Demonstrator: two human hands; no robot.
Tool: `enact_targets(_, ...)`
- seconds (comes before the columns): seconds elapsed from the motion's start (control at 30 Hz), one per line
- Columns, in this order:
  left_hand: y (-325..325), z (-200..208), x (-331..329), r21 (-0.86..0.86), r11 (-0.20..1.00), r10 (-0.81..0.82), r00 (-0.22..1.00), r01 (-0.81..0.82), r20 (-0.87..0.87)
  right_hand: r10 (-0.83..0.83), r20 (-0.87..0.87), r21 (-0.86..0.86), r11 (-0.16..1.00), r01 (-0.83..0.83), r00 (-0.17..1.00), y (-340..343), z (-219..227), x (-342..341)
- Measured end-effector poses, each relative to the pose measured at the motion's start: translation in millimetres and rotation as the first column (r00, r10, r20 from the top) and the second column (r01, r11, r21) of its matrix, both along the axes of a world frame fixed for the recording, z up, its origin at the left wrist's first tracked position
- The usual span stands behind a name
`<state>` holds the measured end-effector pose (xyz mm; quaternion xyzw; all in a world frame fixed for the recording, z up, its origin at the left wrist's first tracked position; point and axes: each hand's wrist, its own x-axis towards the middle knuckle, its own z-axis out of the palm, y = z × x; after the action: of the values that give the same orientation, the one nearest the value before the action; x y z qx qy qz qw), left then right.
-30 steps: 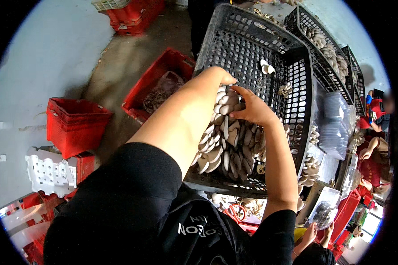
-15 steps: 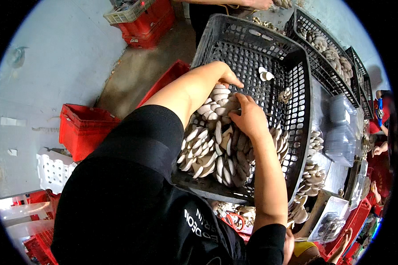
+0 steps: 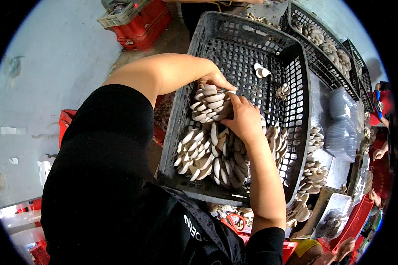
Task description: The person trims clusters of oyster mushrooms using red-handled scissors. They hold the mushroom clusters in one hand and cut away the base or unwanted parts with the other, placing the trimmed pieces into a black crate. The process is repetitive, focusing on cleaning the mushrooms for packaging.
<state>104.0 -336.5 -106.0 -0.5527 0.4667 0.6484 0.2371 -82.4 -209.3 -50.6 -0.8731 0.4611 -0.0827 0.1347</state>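
Observation:
A cluster of grey-white oyster mushrooms (image 3: 212, 104) is between my two hands in a black plastic crate (image 3: 303, 110). My left hand (image 3: 216, 80) curves around its far side, fingers bent against the caps. My right hand (image 3: 243, 115) presses on its right side, with thumb and fingers around the edge. More oyster mushroom clusters (image 3: 194, 152) are packed below it along the crate's near end. A small loose mushroom piece (image 3: 262, 70) lies on the crate's far floor, and another little cluster (image 3: 283, 91) rests by the right wall. The cluster's underside is hidden.
Clear plastic trays (image 3: 342, 126) are stacked on the metal table to the right, near more oyster mushrooms (image 3: 313, 176). Another black crate of mushrooms (image 3: 327, 46) stands at the far right. Red-handled scissors (image 3: 234, 222) lie below the crate. Other people's hands (image 3: 379, 152) show at the right.
My left elbow has swung outward and up. Both hands have shifted slightly left with the mushroom cluster, which now sits more upright and a little apart from the clusters below.

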Motion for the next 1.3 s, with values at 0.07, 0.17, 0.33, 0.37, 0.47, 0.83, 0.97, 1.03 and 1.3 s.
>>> enact_targets(0.07,5.0,0.9,0.5,0.073,0.995,0.065,0.997,-0.061,-0.045,-0.007,-0.002,0.023,1.000,0.007,1.000,-2.7,2.1,0.3)
enact_targets(0.17,3.3,7.0,1.4,0.109,0.991,0.085,0.994,-0.077,-0.072,-0.035,-0.005,0.103,0.994,0.035,0.999,-4.2,3.4,-0.1)
enact_targets(0.33,-4.0,16.3,5.2,-0.002,0.992,0.125,0.992,-0.125,-0.016,-0.049,0.159,0.114,0.993,0.031,0.986,-6.7,-4.4,0.2)
enact_targets(0.37,-9.8,10.3,7.2,-0.046,0.994,0.100,0.994,-0.102,-0.040,-0.053,0.214,0.112,0.993,0.029,0.975,-7.0,-3.6,1.3)
enact_targets(0.47,-14.4,44.8,4.7,-0.139,0.988,0.055,0.995,-0.067,-0.083,-0.036,0.364,0.039,0.999,0.024,0.931,-8.7,13.2,0.4)
enact_targets(0.83,102.5,128.0,-10.7,0.617,0.741,0.642,0.010,-0.265,-0.767,-0.207,0.877,0.275,0.956,-0.099,0.434,17.1,154.0,-32.2)
enact_targets(0.97,183.8,142.5,-70.1,-0.441,0.628,-0.156,0.452,-0.641,-0.878,-0.429,0.899,0.390,0.876,-0.283,-0.090,62.0,145.2,-77.0)
enact_targets(1.03,220.2,143.2,-84.7,-0.804,0.174,-0.387,0.711,-0.569,-0.587,-0.526,0.833,0.503,0.849,-0.159,-0.174,89.5,112.2,-98.5)
enact_targets(1.3,286.3,119.0,-122.4,-0.968,-0.250,-0.602,0.784,-0.006,0.151,-0.738,0.643,0.644,0.666,-0.377,-0.206,237.4,75.3,-129.4)
